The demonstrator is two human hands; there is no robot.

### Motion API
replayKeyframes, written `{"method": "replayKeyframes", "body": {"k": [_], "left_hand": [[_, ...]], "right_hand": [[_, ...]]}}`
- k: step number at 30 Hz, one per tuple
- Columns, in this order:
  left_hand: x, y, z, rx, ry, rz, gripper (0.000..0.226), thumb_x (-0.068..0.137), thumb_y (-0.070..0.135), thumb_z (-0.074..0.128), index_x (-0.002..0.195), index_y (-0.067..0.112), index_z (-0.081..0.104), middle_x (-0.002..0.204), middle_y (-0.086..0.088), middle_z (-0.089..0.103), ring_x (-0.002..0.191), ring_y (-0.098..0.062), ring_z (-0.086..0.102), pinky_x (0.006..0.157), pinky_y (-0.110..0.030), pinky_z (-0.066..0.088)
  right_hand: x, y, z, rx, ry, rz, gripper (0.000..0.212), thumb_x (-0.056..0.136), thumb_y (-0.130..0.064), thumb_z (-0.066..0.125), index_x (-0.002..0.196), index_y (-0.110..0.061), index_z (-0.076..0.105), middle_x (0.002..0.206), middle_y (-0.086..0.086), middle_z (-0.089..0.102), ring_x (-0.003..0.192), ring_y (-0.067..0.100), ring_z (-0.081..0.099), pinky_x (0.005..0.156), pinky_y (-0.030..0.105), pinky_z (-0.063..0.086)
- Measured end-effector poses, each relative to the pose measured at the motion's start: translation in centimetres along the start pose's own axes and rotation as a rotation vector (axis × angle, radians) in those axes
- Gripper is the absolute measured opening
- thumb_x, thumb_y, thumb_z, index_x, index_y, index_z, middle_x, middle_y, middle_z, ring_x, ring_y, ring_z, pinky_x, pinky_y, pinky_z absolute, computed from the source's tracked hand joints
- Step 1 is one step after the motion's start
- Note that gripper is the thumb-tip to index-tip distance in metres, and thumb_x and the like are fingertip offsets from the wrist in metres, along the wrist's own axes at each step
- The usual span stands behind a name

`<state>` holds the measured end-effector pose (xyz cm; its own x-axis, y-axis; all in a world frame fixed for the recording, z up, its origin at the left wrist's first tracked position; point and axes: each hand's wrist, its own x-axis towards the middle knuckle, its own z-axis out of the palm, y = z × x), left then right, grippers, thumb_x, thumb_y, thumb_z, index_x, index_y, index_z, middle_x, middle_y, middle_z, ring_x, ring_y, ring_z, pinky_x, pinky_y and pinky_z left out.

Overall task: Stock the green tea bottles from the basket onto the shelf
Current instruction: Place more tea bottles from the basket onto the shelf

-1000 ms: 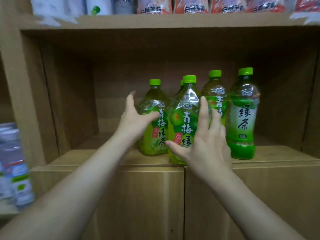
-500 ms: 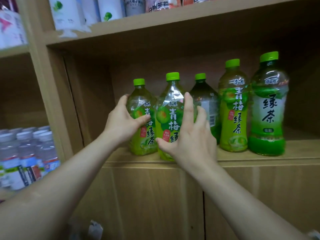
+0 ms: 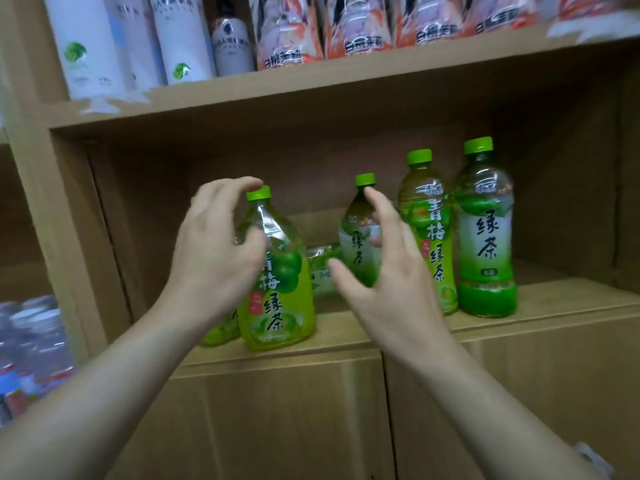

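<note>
Several green tea bottles with green caps stand on the wooden shelf (image 3: 561,299). A plum green tea bottle (image 3: 280,292) stands at the front edge. My left hand (image 3: 214,258) hovers just left of it with loosely curled fingers, holding nothing and hiding most of another bottle (image 3: 221,332) behind it. My right hand (image 3: 384,275) is relaxed and empty, in front of a green tea bottle (image 3: 358,233) further back. Two more bottles (image 3: 431,237) (image 3: 485,237) stand to the right. No basket is in view.
The board above (image 3: 311,95) carries white bottles (image 3: 86,46) and pink-orange packs (image 3: 356,26). Water bottles (image 3: 31,334) fill the lower left bay. Closed cabinet doors (image 3: 277,420) lie below the shelf. The shelf's left wall (image 3: 104,220) is close to my left hand.
Both hands have let go of the two front bottles and drawn back a little, fingers now loose. The view has shifted, so the bottles sit further right in the frame.
</note>
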<state>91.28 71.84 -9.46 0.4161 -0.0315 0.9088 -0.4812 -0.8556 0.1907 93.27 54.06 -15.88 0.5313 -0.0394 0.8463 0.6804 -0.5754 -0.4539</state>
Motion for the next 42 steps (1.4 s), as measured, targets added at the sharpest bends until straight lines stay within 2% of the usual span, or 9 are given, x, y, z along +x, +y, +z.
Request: {"method": "replayKeyframes", "body": {"k": [2, 5, 10, 13, 17, 22, 29, 38, 42], "left_hand": [[-0.4, 3.5, 1.9, -0.113, -0.074, 0.140, 0.041, 0.079, 0.012, 0.055, 0.118, 0.019, 0.060, 0.109, 0.005, 0.059, 0.099, -0.009, 0.055, 0.088, -0.025, 0.046], [-1.5, 6.8, 6.7, -0.233, -0.256, 0.079, 0.033, 0.082, 0.018, 0.062, 0.115, 0.020, 0.062, 0.104, 0.005, 0.064, 0.092, -0.011, 0.060, 0.083, -0.029, 0.049], [-3.5, 9.0, 14.0, -0.216, -0.490, -0.220, 0.048, 0.083, 0.038, 0.067, 0.121, 0.019, 0.045, 0.119, 0.003, 0.061, 0.104, -0.018, 0.059, 0.087, -0.031, 0.047], [-3.3, 10.0, 16.4, -0.143, -0.436, -0.304, 0.064, 0.079, 0.045, 0.070, 0.127, 0.017, 0.038, 0.117, -0.002, 0.065, 0.100, -0.026, 0.063, 0.081, -0.035, 0.050], [-2.2, 10.6, 17.9, 0.036, -0.383, -0.303, 0.053, 0.078, 0.051, 0.068, 0.110, 0.015, 0.045, 0.111, -0.007, 0.065, 0.100, -0.032, 0.061, 0.076, -0.038, 0.049], [-1.0, 11.5, 19.4, 0.028, -0.430, -0.348, 0.063, 0.073, 0.053, 0.072, 0.110, 0.011, 0.044, 0.113, -0.009, 0.061, 0.103, -0.031, 0.060, 0.077, -0.038, 0.048], [1.1, 14.1, 24.1, -0.068, -0.536, -0.374, 0.071, 0.070, 0.052, 0.075, 0.112, 0.011, 0.035, 0.115, -0.012, 0.061, 0.106, -0.035, 0.060, 0.087, -0.043, 0.050], [4.8, 12.8, 31.9, -0.129, -0.510, -0.514, 0.061, 0.074, 0.037, 0.077, 0.103, 0.014, 0.029, 0.116, -0.011, 0.061, 0.106, -0.035, 0.059, 0.081, -0.038, 0.047], [5.1, 11.8, 33.4, -0.240, -0.422, -0.506, 0.053, 0.080, 0.027, 0.073, 0.111, 0.008, 0.035, 0.113, -0.014, 0.063, 0.102, -0.034, 0.061, 0.076, -0.036, 0.045]], "right_hand": [[0.4, 1.9, -3.6, -0.028, 0.200, 0.012, 0.076, 0.083, -0.034, 0.069, 0.145, -0.033, 0.025, 0.124, -0.005, 0.043, 0.099, 0.007, 0.049, 0.079, 0.021, 0.040], [0.7, 5.1, -7.3, -0.117, 0.347, 0.119, 0.085, 0.073, -0.034, 0.078, 0.142, -0.027, 0.029, 0.126, 0.005, 0.042, 0.111, 0.018, 0.047, 0.091, 0.026, 0.038], [1.3, 9.1, -9.9, -0.046, 0.152, 0.455, 0.116, 0.065, -0.043, 0.084, 0.150, -0.032, 0.006, 0.145, 0.015, 0.036, 0.131, 0.026, 0.040, 0.102, 0.034, 0.034], [1.4, 11.4, -9.2, -0.040, -0.010, 0.505, 0.116, 0.063, -0.040, 0.086, 0.150, -0.027, 0.010, 0.140, 0.009, 0.051, 0.127, 0.027, 0.050, 0.104, 0.039, 0.041], [1.9, 13.8, -9.7, -0.070, -0.091, 0.502, 0.085, 0.055, -0.039, 0.090, 0.125, -0.026, 0.043, 0.117, -0.004, 0.066, 0.109, 0.020, 0.062, 0.095, 0.038, 0.049], [3.2, 15.7, -12.3, 0.050, -0.270, 0.474, 0.072, 0.059, -0.029, 0.090, 0.119, -0.024, 0.050, 0.108, -0.009, 0.067, 0.100, 0.011, 0.064, 0.091, 0.041, 0.054], [4.0, 18.2, -14.6, -0.212, -0.201, 0.402, 0.069, 0.073, -0.034, 0.080, 0.129, -0.026, 0.040, 0.117, -0.004, 0.063, 0.105, 0.019, 0.062, 0.086, 0.033, 0.050], [9.9, 23.8, -10.7, -0.299, -0.168, 0.622, 0.073, 0.071, -0.035, 0.081, 0.129, -0.025, 0.039, 0.120, 0.007, 0.063, 0.111, 0.032, 0.060, 0.088, 0.038, 0.050], [11.0, 24.9, -8.7, -0.232, -0.078, 0.644, 0.084, 0.084, -0.034, 0.069, 0.148, -0.029, 0.015, 0.125, 0.009, 0.062, 0.113, 0.034, 0.060, 0.088, 0.038, 0.046]]}}
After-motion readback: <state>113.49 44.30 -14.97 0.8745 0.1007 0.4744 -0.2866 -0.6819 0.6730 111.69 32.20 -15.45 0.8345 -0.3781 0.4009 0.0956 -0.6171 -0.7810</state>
